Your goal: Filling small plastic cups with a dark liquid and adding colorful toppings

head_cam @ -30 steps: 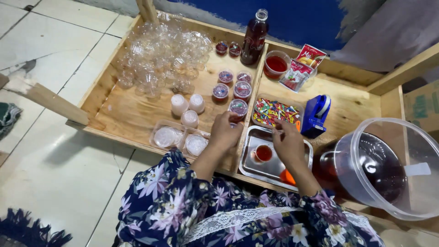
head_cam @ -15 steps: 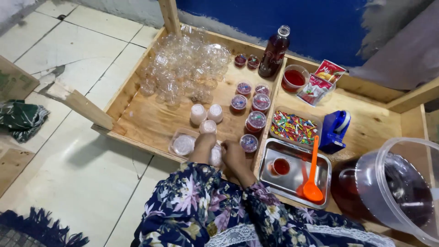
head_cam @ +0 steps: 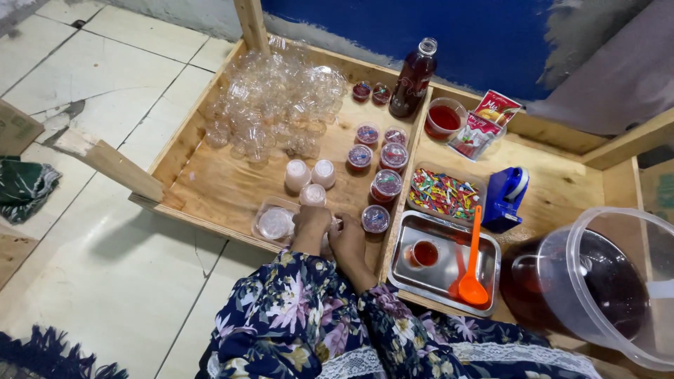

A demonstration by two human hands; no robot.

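**Both hands meet over a small cup at the near edge of the tray**

At the near edge of the wooden tray [head_cam: 210,186], the left hand [head_cam: 311,226] and the right hand [head_cam: 349,238] sit close together, fingers curled down around something small between them. It looks like a little cup [head_cam: 330,231], but the hands cover most of it, so how tightly either one grips cannot be told. Just left of the hands lies a clear lid container [head_cam: 275,223]; just right stands a filled cup with a sealed top [head_cam: 375,219]. Three upturned white cups [head_cam: 312,177] stand a little beyond, with a heap of empty clear cups [head_cam: 270,105] further back. Right of the divider, a steel tray [head_cam: 439,277] holds a cup of red liquid [head_cam: 424,253] and an orange ladle [head_cam: 472,270].
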